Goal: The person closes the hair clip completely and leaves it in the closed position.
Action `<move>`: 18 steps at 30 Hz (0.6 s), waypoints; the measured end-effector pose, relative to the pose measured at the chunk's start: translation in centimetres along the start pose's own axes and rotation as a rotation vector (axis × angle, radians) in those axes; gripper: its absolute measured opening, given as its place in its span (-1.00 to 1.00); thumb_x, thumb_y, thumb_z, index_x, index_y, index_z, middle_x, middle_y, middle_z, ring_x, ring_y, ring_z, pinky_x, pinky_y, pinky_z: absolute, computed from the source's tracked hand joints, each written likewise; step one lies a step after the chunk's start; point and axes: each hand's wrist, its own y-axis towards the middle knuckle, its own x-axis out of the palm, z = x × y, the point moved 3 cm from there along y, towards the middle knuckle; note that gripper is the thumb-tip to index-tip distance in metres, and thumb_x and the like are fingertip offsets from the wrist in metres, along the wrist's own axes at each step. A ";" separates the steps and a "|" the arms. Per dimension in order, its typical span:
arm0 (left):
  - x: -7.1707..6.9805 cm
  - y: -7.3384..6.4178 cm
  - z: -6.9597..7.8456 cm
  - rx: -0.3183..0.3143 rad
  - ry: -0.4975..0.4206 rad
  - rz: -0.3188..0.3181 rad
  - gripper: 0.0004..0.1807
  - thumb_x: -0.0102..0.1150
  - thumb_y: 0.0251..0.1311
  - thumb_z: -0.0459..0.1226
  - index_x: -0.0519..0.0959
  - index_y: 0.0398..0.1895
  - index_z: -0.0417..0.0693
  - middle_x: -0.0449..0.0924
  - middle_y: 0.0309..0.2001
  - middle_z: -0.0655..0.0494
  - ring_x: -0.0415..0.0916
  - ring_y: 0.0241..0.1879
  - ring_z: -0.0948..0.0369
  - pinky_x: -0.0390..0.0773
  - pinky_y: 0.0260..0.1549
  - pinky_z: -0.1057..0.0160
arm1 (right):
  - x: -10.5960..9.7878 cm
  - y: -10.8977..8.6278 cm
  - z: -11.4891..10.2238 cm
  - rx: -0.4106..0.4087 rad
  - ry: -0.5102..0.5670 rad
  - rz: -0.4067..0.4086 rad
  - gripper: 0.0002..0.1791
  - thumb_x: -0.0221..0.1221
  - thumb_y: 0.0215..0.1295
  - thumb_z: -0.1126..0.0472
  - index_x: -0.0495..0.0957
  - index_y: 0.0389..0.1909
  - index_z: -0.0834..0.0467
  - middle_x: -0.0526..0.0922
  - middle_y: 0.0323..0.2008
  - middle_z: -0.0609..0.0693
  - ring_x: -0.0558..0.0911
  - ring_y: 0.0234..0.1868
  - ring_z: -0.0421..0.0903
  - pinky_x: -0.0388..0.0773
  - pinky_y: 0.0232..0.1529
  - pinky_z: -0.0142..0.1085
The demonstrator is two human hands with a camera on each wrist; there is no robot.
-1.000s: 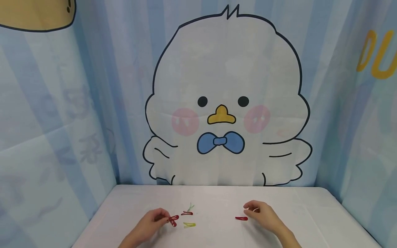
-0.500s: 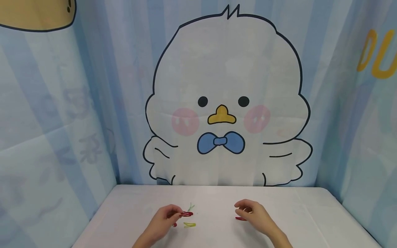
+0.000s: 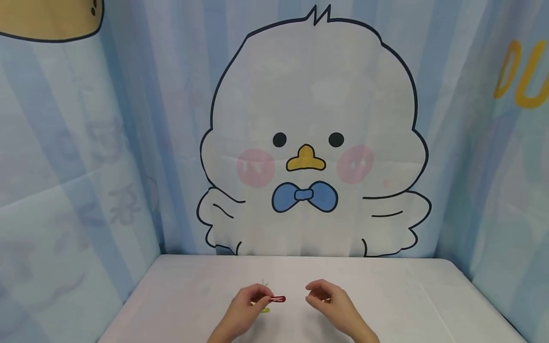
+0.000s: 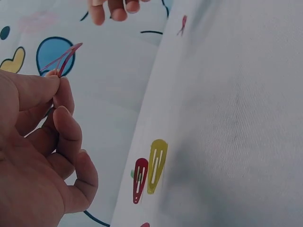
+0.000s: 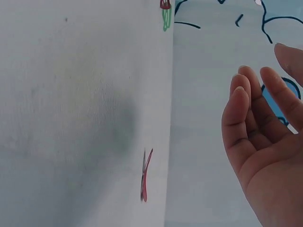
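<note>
In the head view my left hand point(image 3: 245, 307) pinches a red snap hair clip point(image 3: 279, 299) between thumb and fingertips, above the table. The left wrist view shows this clip point(image 4: 67, 56) edge-on, its two leaves spread apart. My right hand point(image 3: 336, 306) hovers to the right, fingers loosely bent with nothing between them. Below my left hand lie a yellow hair clip point(image 4: 159, 144) and a red one point(image 4: 141, 164), with a bit of green clip point(image 4: 133, 173) behind. Another red clip point(image 5: 144, 187) rests on the table near my right hand, hidden behind it in the head view.
The white table point(image 3: 420, 295) ends at a curtain point(image 3: 180, 143) printed with a cartoon chick. Striped curtain panels also hang at both sides. A bit of another red clip point(image 4: 145, 224) shows at the bottom of the left wrist view.
My left hand has moved right with the pinched red clip, now covering most of the clips below. My right hand has moved left toward it, past the red clip on the table.
</note>
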 end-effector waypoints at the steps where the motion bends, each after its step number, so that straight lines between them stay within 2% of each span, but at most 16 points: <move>1: 0.2 0.0 0.1 0.005 -0.005 -0.001 -0.95 0.19 0.34 -0.42 0.63 -0.22 -0.17 0.63 -0.29 0.10 0.52 -0.28 0.11 0.53 -0.33 0.26 | 0.2 0.0 -0.1 -0.004 0.019 0.001 -0.72 0.34 0.30 0.22 0.61 -0.06 0.28 0.63 -0.30 -0.07 0.59 -0.28 -0.15 0.56 -0.22 -0.32; 7: 1.0 0.0 0.5 -0.005 -0.029 -0.011 -0.94 0.19 0.34 -0.43 0.64 -0.19 -0.20 0.62 -0.29 0.12 0.49 -0.30 0.13 0.51 -0.31 0.20 | 1.3 -0.1 -0.7 -0.019 0.100 -0.015 -0.72 0.34 0.32 0.19 0.60 -0.06 0.26 0.65 -0.28 -0.05 0.63 -0.25 -0.14 0.58 -0.21 -0.32; 11: 1.6 -0.1 0.5 -0.030 -0.039 -0.022 -0.94 0.21 0.33 -0.41 0.64 -0.21 -0.15 0.63 -0.29 0.12 0.48 -0.29 0.14 0.49 -0.31 0.18 | 2.0 -0.3 -0.8 0.015 0.156 -0.056 -0.69 0.33 0.34 0.15 0.58 -0.06 0.29 0.65 -0.27 -0.03 0.62 -0.25 -0.09 0.57 -0.22 -0.32; 15: 2.0 -0.3 0.2 -0.044 -0.054 -0.041 -0.96 0.23 0.34 -0.39 0.65 -0.22 -0.12 0.64 -0.29 0.12 0.48 -0.28 0.13 0.47 -0.30 0.16 | 2.7 -0.6 -0.7 0.057 0.246 -0.102 -0.71 0.30 0.37 0.19 0.56 -0.08 0.34 0.63 -0.33 -0.01 0.60 -0.32 -0.08 0.56 -0.30 -0.32; 18: 2.2 -0.4 0.0 -0.045 -0.069 -0.051 -0.96 0.22 0.34 -0.39 0.65 -0.22 -0.13 0.64 -0.29 0.12 0.47 -0.29 0.14 0.46 -0.31 0.17 | 3.0 -0.7 -0.7 0.058 0.283 -0.112 -0.75 0.29 0.37 0.21 0.57 -0.14 0.34 0.62 -0.39 0.00 0.59 -0.38 -0.10 0.54 -0.35 -0.33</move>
